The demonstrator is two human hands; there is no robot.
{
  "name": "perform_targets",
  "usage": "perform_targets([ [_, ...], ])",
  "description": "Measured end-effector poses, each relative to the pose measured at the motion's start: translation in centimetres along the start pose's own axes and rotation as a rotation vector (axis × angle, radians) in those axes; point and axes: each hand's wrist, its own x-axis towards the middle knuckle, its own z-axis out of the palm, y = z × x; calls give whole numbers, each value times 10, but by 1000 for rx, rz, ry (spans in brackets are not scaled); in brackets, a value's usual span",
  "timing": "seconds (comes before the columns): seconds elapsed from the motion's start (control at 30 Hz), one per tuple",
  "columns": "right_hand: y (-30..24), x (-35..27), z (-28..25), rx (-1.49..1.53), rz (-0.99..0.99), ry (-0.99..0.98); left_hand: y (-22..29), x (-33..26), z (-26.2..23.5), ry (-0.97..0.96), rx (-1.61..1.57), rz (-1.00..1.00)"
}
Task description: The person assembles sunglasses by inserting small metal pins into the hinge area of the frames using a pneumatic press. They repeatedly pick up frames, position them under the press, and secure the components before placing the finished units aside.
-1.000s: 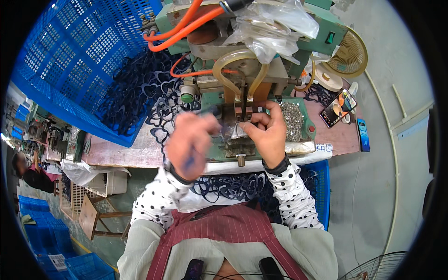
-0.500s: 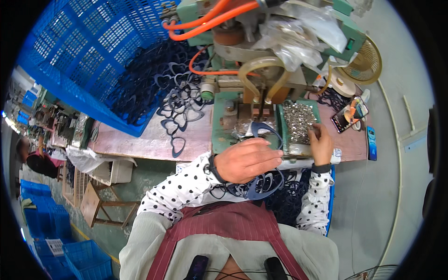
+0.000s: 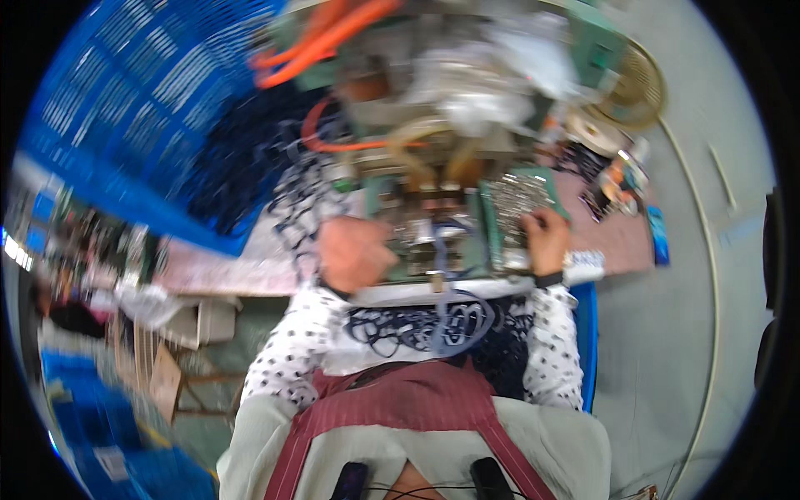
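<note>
My left hand (image 3: 354,254) is smeared by motion at the left side of the green machine base, beside a pile of dark blue heart-shaped loops (image 3: 292,212). Whether it holds anything does not show. At the green tray (image 3: 496,242) of small shiny metal pieces (image 3: 518,197), my right hand (image 3: 546,242) has thumb and fingers closed in a pinch. What is between those fingertips is too small to make out. A blue loop piece (image 3: 454,333) hangs at the machine's front, between my hands. Blur veils the metal working area (image 3: 429,237) of the machine.
A large blue plastic basket (image 3: 108,179) of dark loops leans at the left. Orange hoses (image 3: 333,42) and clear plastic bags (image 3: 475,83) are on the machine above. More loops (image 3: 400,329) lie below the table edge. A phone (image 3: 658,236) sits at the right edge.
My left hand has moved left, away from the loop at the machine's front. My right hand stays at the metal pieces, its fingers closed. The whole view has shifted and blurred.
</note>
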Motion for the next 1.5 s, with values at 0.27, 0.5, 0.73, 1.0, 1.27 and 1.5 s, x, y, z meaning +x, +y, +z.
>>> perform_targets([
  [0.27,-29,-1,-1,-64,3,50,-179,-64,42,-471,736,-875],
  [0.5,-19,-2,2,-89,-29,117,-167,-69,46,-527,299,-840],
  [0.73,-30,-2,1,-87,-34,151,-90,-40,-6,-103,78,-940],
  [1.0,-102,5,-15,228,-58,-24,44,32,-29,7,-49,-52],
  [1.27,-159,-2,-30,545,130,-362,75,51,-8,-71,-397,222],
  [1.5,-189,-2,-7,701,194,-409,88,46,-14,-94,-449,320],
])
